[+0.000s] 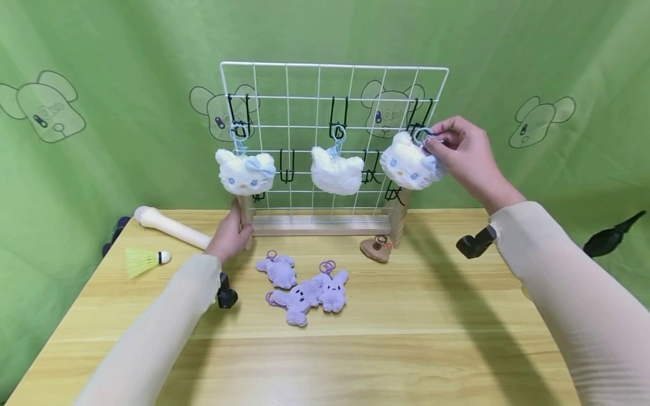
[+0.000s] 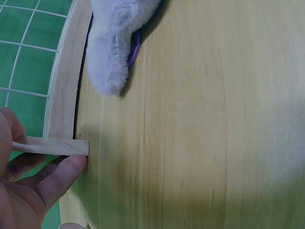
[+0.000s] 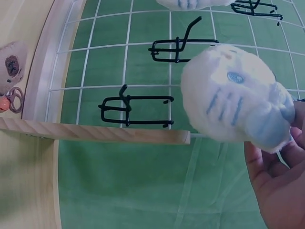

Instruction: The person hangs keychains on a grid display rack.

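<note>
My right hand [image 1: 464, 155] pinches a white plush cat-head keychain [image 1: 406, 162] by its blue ring, right at the black hook [image 1: 420, 113] on the upper right of the white wire grid rack [image 1: 335, 66]. Seen from the right wrist, the plush's blue bow [image 3: 269, 124] lies against the fingers. My left hand [image 1: 231, 235] grips the rack's left wooden post [image 1: 246, 210]; in the left wrist view thumb and fingers sit on either side of that wood [image 2: 71, 146]. Two similar cat-head keychains hang from hooks, the left one [image 1: 246, 173] facing forward, the middle one [image 1: 337, 172] turned backward.
Three purple plush keychains [image 1: 299, 299] lie on the table before the rack. A brown plush keychain [image 1: 376, 249] lies by the right post. At left are a yellow shuttlecock [image 1: 144, 259] and a long white stick-like thing [image 1: 170, 226]. Lower hooks [image 1: 287, 166] hold nothing.
</note>
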Tool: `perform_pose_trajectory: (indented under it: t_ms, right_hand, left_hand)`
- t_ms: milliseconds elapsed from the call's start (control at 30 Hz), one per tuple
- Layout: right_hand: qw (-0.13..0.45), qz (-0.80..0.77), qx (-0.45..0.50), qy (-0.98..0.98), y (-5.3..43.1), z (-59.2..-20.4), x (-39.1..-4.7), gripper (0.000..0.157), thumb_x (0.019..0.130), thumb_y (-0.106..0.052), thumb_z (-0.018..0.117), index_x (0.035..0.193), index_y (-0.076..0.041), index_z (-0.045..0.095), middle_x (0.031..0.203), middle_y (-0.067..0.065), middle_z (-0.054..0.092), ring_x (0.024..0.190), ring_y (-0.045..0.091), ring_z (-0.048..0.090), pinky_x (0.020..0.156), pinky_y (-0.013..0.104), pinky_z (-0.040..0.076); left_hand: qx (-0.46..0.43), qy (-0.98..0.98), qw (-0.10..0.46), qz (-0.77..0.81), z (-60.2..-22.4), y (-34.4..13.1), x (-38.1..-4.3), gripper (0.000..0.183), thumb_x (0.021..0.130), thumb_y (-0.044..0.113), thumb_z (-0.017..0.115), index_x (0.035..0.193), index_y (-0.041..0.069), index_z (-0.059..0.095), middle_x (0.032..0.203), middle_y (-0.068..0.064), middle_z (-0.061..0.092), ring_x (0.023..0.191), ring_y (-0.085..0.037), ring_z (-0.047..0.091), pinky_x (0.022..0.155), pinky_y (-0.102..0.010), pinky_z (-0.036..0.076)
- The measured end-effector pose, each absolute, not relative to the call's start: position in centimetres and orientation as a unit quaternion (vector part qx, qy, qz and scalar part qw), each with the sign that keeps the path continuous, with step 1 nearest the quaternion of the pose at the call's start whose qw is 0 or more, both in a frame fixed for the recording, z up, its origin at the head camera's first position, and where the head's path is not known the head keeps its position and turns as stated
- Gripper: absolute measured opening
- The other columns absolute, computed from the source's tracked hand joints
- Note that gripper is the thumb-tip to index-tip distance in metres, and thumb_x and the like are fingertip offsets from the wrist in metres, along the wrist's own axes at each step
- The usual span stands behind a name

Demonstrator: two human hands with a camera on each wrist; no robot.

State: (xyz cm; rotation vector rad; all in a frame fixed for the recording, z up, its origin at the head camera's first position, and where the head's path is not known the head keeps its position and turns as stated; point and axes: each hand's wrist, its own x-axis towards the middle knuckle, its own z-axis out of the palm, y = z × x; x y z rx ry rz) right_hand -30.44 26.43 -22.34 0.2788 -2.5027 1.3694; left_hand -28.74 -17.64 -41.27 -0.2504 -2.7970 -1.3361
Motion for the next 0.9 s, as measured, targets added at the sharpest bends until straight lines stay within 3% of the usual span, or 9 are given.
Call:
perform_pose_trajectory:
  t_ms: [567,900]
  right_hand:
    - [0.087,0.485,0.116,-0.862,27.2,-23.8,-30.1,0.017,0.101,-0.008,0.065,0.117,-0.013,0.061,0.094,-0.022,0.073,0.089,-0.001,0.071,0.077,0.013,0.063]
    - [0.083,0.441,0.121,-0.885,27.6,-24.4,-29.6,0.026,0.102,-0.023,0.069,0.122,-0.008,0.063,0.097,-0.026,0.072,0.092,-0.001,0.067,0.079,0.009,0.059]
  left_hand:
    - [-0.083,-0.897,0.021,-0.434,-41.5,-17.8,-29.1,0.082,0.103,0.002,0.046,0.166,-0.002,-0.007,0.161,-0.040,0.033,0.144,-0.056,0.045,0.119,-0.061,0.049]
    - [-0.082,-0.897,0.021,-0.433,-41.5,-17.8,-29.0,0.082,0.103,0.002,0.046,0.166,-0.002,-0.007,0.160,-0.039,0.036,0.143,-0.056,0.047,0.118,-0.061,0.049]
